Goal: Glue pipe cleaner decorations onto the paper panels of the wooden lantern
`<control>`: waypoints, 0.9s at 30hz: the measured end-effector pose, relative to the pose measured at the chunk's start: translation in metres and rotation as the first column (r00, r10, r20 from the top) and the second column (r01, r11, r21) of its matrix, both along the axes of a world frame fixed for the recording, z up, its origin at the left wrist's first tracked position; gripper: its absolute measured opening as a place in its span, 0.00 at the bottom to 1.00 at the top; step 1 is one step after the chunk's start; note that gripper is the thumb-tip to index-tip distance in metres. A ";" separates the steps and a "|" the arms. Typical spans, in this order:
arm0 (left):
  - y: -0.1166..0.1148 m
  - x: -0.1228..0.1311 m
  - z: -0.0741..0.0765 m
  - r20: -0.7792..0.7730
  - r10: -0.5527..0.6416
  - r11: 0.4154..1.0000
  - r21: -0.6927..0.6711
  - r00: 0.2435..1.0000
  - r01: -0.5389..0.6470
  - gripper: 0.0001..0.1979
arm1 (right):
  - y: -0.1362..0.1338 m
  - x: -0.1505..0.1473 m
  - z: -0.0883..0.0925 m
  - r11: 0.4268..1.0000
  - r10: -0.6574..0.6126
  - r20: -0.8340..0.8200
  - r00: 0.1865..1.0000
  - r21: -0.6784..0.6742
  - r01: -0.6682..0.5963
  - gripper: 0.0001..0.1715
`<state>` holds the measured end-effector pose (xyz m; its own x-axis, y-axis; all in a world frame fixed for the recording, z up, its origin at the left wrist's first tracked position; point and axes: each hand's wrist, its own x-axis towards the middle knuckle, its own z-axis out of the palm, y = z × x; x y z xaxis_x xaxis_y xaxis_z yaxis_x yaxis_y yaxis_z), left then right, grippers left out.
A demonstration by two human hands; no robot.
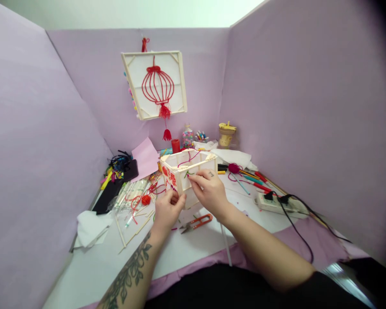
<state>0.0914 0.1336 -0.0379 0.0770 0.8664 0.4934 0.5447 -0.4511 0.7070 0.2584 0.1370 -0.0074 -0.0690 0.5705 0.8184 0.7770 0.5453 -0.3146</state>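
A white paper lantern box (197,162) with a frame of pale wooden sticks stands in front of me. Red cut-out decoration (169,177) shows on its left face, and a small green piece (188,174) on its front face. Dark red yarn loops over its open top. My left hand (170,208) is closed at the box's lower front corner, thumb and curled fingers gripping it. Against the front face, my right hand (209,191) pinches beside the green piece; whatever lies between its fingertips is too small to make out. Orange-handled thread snips (197,222) lie below the hands.
A finished-looking panel lantern (157,86) hangs at the back wall. Left are an orange yarn ball (146,199), wooden sticks (138,231) and white tissue (91,227). Right are a magenta yarn ball (233,168), pens (260,185) and a power strip (281,205) with black cables.
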 end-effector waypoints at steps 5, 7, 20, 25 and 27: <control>0.000 0.001 0.001 0.007 -0.008 1.000 0.005 1.000 0.008 0.12 | 0.002 -0.002 0.002 0.999 0.034 -0.044 0.998 -0.006 -0.034 0.10; -0.001 0.001 0.001 0.006 -0.012 1.000 0.006 1.000 0.012 0.13 | 0.003 -0.002 0.002 0.998 0.063 -0.080 0.995 -0.024 -0.065 0.11; -0.002 0.001 0.001 0.005 -0.017 0.999 -0.032 1.000 0.017 0.13 | -0.005 0.002 0.000 0.969 0.139 -0.389 0.910 -0.137 -0.207 0.11; -0.002 0.001 -0.001 0.007 -0.022 0.999 -0.035 1.000 0.023 0.13 | -0.002 -0.001 -0.005 0.970 0.142 -0.375 0.916 -0.133 -0.204 0.12; -0.002 0.001 -0.001 0.007 -0.024 0.999 -0.035 1.000 0.024 0.13 | 0.000 -0.002 -0.004 0.970 0.142 -0.373 0.917 -0.133 -0.204 0.12</control>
<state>0.0922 0.1319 -0.0388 0.0950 0.8810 0.4635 0.5295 -0.4390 0.7259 0.2562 0.1367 -0.0116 0.1010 0.7056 0.7013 0.4932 0.5767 -0.6513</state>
